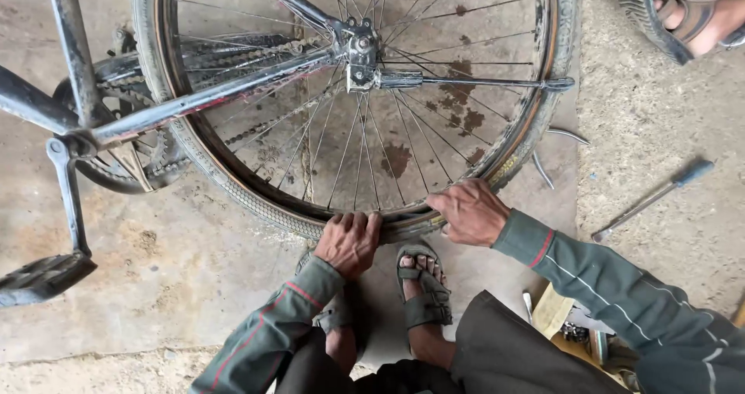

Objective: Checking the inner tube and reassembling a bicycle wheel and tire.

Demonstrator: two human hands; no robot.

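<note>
A bicycle's rear wheel (233,184) stands on the concrete floor, with spokes, hub (361,53) and a worn tyre (256,208). My left hand (349,241) grips the tyre at the wheel's bottom, fingers curled over its edge. My right hand (469,210) presses on the tyre and rim just to the right of it, fingers bent onto the rubber. My sandalled foot (423,285) rests on the floor below the wheel, between both hands.
The bicycle frame (155,111), chain, crank and a pedal (43,278) lie to the left. A long tool with a blue handle (652,200) lies on the floor to the right. Two curved metal levers (555,150) sit by the rim. Another person's sandalled foot (691,14) is at top right.
</note>
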